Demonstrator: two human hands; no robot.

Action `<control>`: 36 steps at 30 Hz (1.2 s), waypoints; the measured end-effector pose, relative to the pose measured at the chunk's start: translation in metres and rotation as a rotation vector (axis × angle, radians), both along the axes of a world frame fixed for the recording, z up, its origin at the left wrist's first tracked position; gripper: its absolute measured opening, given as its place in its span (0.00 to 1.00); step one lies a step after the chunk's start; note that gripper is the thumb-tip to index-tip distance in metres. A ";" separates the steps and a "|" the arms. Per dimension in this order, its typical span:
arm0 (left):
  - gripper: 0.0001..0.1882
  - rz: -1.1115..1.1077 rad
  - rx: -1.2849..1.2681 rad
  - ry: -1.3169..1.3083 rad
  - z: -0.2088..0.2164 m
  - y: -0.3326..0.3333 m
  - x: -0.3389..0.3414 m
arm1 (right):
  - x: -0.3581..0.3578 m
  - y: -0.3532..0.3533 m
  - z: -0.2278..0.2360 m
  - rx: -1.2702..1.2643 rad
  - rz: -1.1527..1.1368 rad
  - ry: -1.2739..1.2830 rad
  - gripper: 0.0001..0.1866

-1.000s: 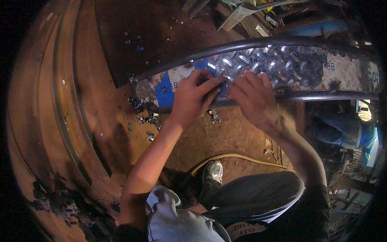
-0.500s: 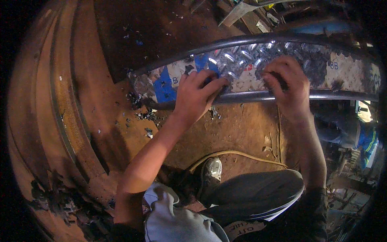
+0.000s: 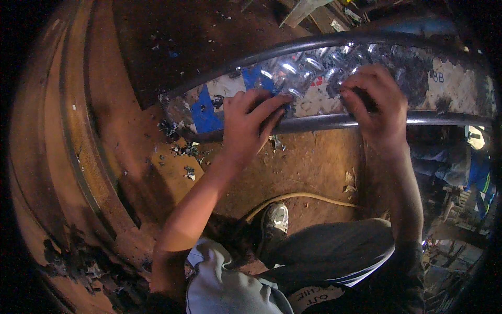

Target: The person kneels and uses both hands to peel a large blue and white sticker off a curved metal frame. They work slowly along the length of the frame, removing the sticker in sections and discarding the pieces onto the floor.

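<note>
A long, gently curved metal step (image 3: pixel 314 65) with raised diamond tread and dark tube rails lies crosswise in front of me. Torn white film with blue printed patches (image 3: pixel 206 112) still covers parts of its face, and shiny metal shows between. My left hand (image 3: pixel 248 118) is on the left half beside the blue patches, fingers bent and the thumb close to the index finger. Over the right half, my right hand (image 3: pixel 379 107) is closed in a pinch, fingertips at a dark, ragged spot. Whatever either hand pinches is too small or hidden to make out.
Film scraps (image 3: pixel 185 149) litter the brown floor near the step's left end. A yellowish hose (image 3: pixel 293 195) curves past my shoe (image 3: pixel 275 220). Long rusty metal strips (image 3: pixel 83 131) run along the left. Clutter and a blue garment with a bright stripe (image 3: pixel 478 180) are at right.
My left hand has shifted slightly left and its fingers have drawn together. The right hand stays at nearly the same spot. The whole view has shifted a little.
</note>
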State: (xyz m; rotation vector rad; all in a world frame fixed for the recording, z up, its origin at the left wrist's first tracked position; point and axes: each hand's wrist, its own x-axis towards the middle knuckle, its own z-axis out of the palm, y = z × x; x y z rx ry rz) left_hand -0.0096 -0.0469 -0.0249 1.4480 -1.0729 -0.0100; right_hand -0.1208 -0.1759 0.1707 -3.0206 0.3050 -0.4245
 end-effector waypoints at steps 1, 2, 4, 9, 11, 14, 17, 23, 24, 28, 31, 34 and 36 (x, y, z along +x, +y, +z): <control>0.14 -0.010 0.004 -0.028 0.000 0.000 0.002 | 0.000 0.000 0.000 0.005 -0.002 -0.004 0.07; 0.14 -0.006 -0.003 -0.053 0.000 -0.001 0.003 | -0.001 0.000 0.000 0.023 -0.012 -0.006 0.07; 0.15 0.016 -0.012 -0.088 0.001 -0.001 0.004 | 0.000 0.000 -0.001 0.037 -0.010 -0.013 0.07; 0.15 0.049 -0.008 -0.172 -0.001 -0.002 0.006 | 0.000 0.000 0.001 0.079 -0.001 -0.021 0.08; 0.15 0.053 0.010 -0.182 -0.002 -0.002 0.006 | 0.000 -0.001 0.003 0.064 0.006 -0.022 0.08; 0.15 0.053 -0.008 -0.139 -0.003 -0.004 0.004 | -0.001 -0.001 0.004 0.066 -0.010 -0.026 0.07; 0.16 0.043 -0.043 -0.088 -0.004 -0.005 0.004 | 0.000 -0.003 0.005 0.061 0.021 -0.032 0.08; 0.18 0.020 -0.015 -0.150 -0.005 -0.003 0.007 | 0.000 -0.003 0.002 0.080 0.032 -0.056 0.08; 0.18 0.023 -0.024 -0.160 -0.005 -0.004 0.008 | 0.000 -0.003 0.002 0.096 0.021 -0.052 0.08; 0.18 0.030 -0.021 -0.184 -0.006 -0.004 0.008 | 0.000 0.000 0.002 0.155 -0.037 -0.060 0.08; 0.19 0.045 -0.012 -0.194 -0.005 -0.004 0.007 | -0.001 0.000 0.003 0.202 -0.048 -0.050 0.07; 0.19 0.061 0.001 -0.190 -0.005 -0.005 0.005 | -0.002 0.000 0.004 0.220 -0.069 -0.021 0.06; 0.19 0.057 0.011 -0.186 -0.005 -0.005 0.005 | -0.001 -0.002 0.003 0.189 -0.061 -0.057 0.07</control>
